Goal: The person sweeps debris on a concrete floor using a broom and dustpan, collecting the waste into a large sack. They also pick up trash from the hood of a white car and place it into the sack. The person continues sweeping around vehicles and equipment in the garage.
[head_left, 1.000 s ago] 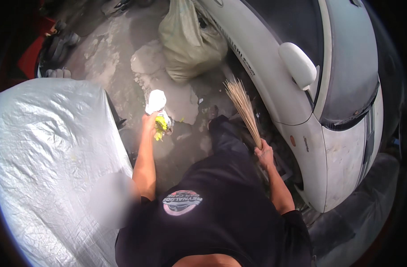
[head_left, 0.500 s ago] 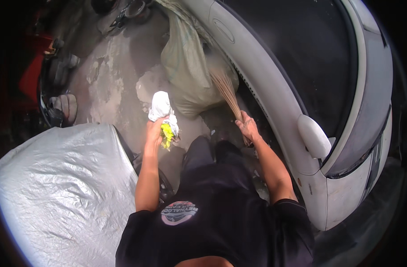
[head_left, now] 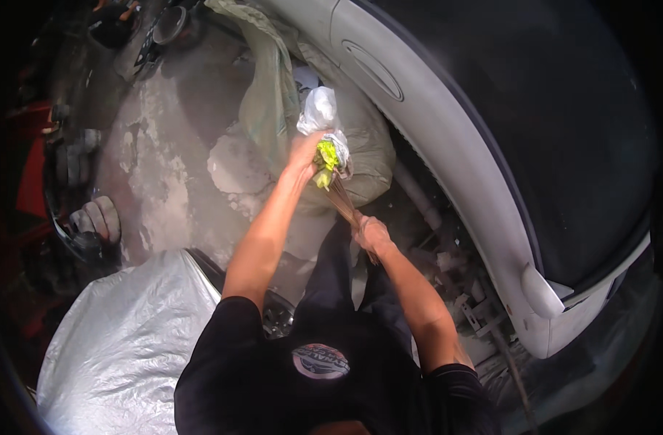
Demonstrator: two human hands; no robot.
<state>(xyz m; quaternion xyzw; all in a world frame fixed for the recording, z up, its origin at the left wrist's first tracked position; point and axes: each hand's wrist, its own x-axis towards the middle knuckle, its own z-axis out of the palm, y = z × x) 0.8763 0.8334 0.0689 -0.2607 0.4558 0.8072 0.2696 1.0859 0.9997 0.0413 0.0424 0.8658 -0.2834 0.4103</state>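
My left hand (head_left: pixel 305 154) is closed round a bundle of crumpled white plastic (head_left: pixel 319 110) and a bright yellow-green wrapper (head_left: pixel 327 154). This bundle is over a large pale woven sack (head_left: pixel 371 156), near a gap in its upper part. My right hand (head_left: pixel 372 235) grips a stick broom (head_left: pixel 342 201) near its bound end. The broom slants up and left toward the bundle, and its far end is hidden behind the wrapper and my left hand. Whether the broom touches the bundle I cannot tell.
A pale car (head_left: pixel 447 145) with a side mirror (head_left: pixel 542 291) curves along the right. A silver cover (head_left: pixel 128 341) drapes something at the lower left. Debris and a pipe (head_left: pixel 509 366) lie beneath the car's side. Dark and red objects line the left edge of the patchy concrete floor (head_left: pixel 165 152).
My left hand has carried the bundle up and right over the sack. My right hand has moved left and down with the broom, bringing both hands closer together. The view has shifted.
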